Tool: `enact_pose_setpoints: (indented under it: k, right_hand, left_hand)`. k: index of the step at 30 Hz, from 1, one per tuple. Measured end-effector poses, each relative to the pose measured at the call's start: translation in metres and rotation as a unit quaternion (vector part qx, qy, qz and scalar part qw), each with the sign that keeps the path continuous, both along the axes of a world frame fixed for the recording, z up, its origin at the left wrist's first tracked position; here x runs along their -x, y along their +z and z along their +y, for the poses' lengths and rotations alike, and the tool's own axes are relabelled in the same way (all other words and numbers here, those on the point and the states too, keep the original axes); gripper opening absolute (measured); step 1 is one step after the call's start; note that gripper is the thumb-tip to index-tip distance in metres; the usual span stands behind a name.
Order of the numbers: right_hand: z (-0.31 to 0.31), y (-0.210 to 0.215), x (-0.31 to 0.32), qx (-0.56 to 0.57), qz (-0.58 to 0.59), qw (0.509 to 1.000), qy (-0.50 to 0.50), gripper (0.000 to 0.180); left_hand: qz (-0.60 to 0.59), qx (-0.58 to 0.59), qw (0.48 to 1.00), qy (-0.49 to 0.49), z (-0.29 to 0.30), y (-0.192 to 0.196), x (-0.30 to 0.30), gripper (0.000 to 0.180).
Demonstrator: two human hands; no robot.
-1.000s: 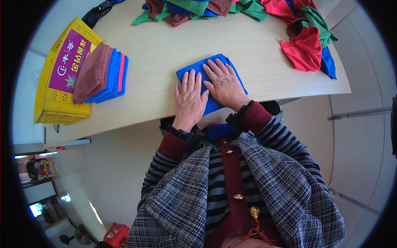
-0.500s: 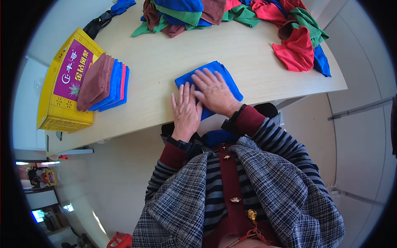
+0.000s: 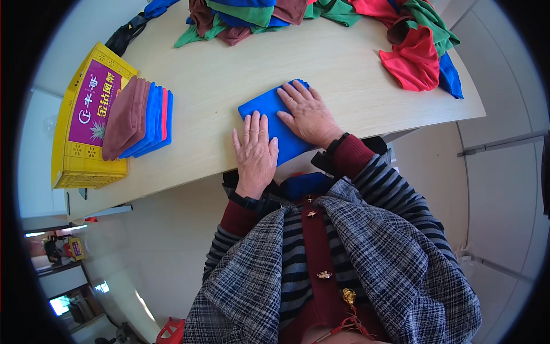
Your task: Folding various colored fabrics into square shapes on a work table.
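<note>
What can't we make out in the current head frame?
All head view:
Parts of the blue cloth under the left hand and right hand: covered by them.
Far side of the heaped cloths: cut off by the upper edge.
Part of the purple label: behind the folded cloths.
Rest of the red object: cut off by the lower edge.

Sleeves: black-and-grey striped knit [image 3: 404,192]; ribbed burgundy cuffs [image 3: 350,156]; black wristbands [image 3: 246,201]. Black-and-white plaid fabric outer layer [image 3: 243,269]; burgundy front placket [image 3: 317,243], gold-coloured metallic buttons [image 3: 324,275]; gold-coloured pendant [image 3: 349,296], red cord [image 3: 356,322].
</note>
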State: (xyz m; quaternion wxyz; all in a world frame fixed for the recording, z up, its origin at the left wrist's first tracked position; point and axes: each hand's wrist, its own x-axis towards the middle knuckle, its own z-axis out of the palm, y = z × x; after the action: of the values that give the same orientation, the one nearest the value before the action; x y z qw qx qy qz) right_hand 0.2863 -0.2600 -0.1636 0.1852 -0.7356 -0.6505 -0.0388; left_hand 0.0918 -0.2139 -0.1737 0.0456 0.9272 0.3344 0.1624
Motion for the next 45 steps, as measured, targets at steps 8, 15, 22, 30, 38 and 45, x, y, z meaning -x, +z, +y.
enact_pose_setpoints:
  k: [8, 15, 22, 30, 38, 45]
  right_hand:
    - [-0.009, -0.004, -0.010, -0.001, 0.044, 0.995, -0.091, 0.062]
    - [-0.019, -0.003, -0.010, 0.013, 0.049, 0.996, -0.066, 0.063]
    - [-0.015, 0.005, 0.040, 0.015, 0.065, 0.996, 0.066, 0.061]
    - [-0.030, -0.007, 0.041, -0.014, 0.121, 0.986, 0.112, 0.057]
    - [-0.047, -0.018, -0.001, -0.053, 0.041, 0.998, 0.005, 0.050]
    - [-0.051, -0.013, -0.002, -0.046, 0.021, 0.999, -0.013, 0.048]
  left_hand:
    - [-0.026, -0.002, 1.000, 0.002, -0.004, 0.001, 0.003, 0.059]
    - [-0.221, 0.181, 0.958, -0.001, -0.023, 0.001, 0.066, 0.053]
    - [-0.488, 0.737, 0.465, 0.049, -0.036, -0.020, 0.098, 0.054]
    - [-0.551, 0.657, 0.509, 0.082, -0.050, 0.016, 0.097, 0.057]
    - [-0.592, 0.526, 0.602, 0.102, 0.049, 0.158, 0.147, 0.061]
    - [-0.719, 0.435, 0.532, 0.105, 0.201, 0.224, 0.188, 0.071]
